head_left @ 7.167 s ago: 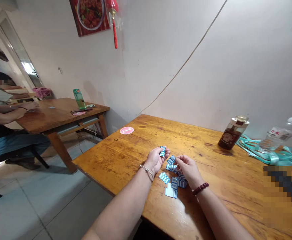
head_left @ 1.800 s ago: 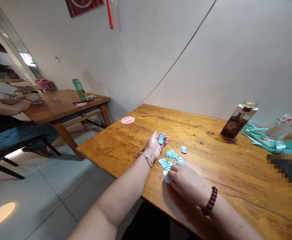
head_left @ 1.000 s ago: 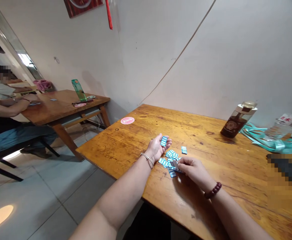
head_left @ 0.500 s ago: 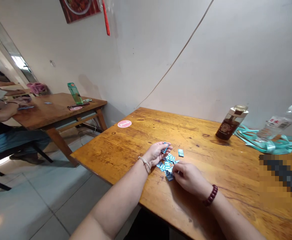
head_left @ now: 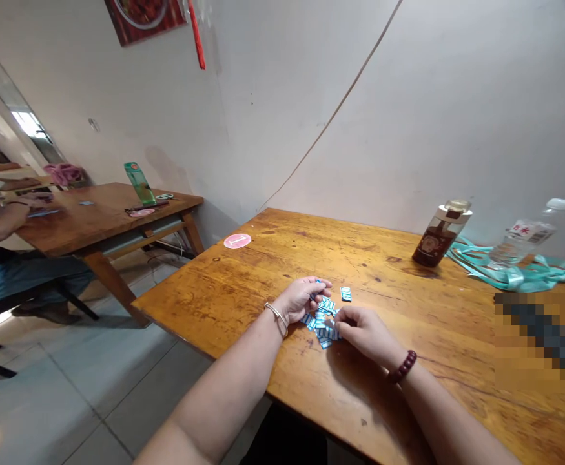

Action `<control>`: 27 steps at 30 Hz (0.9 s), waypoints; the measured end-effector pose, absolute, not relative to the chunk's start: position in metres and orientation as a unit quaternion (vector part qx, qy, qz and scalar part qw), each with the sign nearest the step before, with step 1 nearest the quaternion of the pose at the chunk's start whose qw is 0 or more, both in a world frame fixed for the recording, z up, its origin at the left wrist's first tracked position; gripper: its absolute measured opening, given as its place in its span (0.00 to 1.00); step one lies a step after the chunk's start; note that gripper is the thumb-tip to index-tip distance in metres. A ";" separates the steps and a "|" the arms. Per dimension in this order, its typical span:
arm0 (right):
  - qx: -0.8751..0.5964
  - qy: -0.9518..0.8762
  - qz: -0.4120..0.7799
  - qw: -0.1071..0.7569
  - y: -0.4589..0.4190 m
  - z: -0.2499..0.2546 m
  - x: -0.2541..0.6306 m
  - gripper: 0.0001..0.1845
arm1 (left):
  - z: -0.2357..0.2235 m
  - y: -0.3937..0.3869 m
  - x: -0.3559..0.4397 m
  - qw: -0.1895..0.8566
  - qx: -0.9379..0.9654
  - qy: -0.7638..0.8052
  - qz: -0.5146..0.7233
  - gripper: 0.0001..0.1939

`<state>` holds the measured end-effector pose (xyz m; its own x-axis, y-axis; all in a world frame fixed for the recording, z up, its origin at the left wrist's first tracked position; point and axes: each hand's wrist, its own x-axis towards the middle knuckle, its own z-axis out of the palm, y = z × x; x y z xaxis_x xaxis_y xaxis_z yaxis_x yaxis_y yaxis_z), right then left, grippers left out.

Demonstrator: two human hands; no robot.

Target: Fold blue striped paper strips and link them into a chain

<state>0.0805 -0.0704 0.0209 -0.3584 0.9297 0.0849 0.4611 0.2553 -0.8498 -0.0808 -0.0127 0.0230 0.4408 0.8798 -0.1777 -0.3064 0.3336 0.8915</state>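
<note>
A loose heap of small blue-and-white cards (head_left: 321, 330) lies on the wooden table in front of me, several of them overlapping. My left hand (head_left: 304, 300) is at the heap's far left side, fingers curled round some of the same small cards; little more than a blue edge shows. My right hand (head_left: 367, 332) is over the heap's right side, with thumb and forefinger pinched on one small card, partly hidden by the fingers. A short neat stack of cards (head_left: 345, 294) sits apart, just beyond the heap.
Farther right on the wooden table (head_left: 282, 258) stand a brown drink bottle (head_left: 434, 242) and a clear water bottle (head_left: 524, 236) among teal ribbons (head_left: 509, 278). A round pink sticker (head_left: 237, 241) marks the far left. At another table (head_left: 108, 213) a person sits near a green bottle (head_left: 140, 184).
My right hand has lifted slightly from the heap's near edge, with a small card in its pinch. My left fingers have curled in more. The whole view has shifted slightly.
</note>
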 end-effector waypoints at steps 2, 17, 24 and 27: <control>-0.481 -0.642 0.483 0.352 -0.067 0.023 0.085 0.06 | 0.025 -0.016 -0.080 0.732 0.462 0.342 0.366 0.09; -0.439 -0.516 0.641 0.361 -0.062 0.017 0.095 0.04 | 0.022 -0.021 -0.081 0.589 0.604 0.446 0.298 0.10; -0.489 -0.542 0.537 0.423 -0.066 0.021 0.082 0.12 | 0.024 -0.019 -0.078 0.600 0.544 0.456 0.369 0.11; -0.470 -0.526 0.523 0.479 -0.066 0.024 0.078 0.15 | 0.027 -0.024 -0.075 0.621 0.546 0.427 0.366 0.10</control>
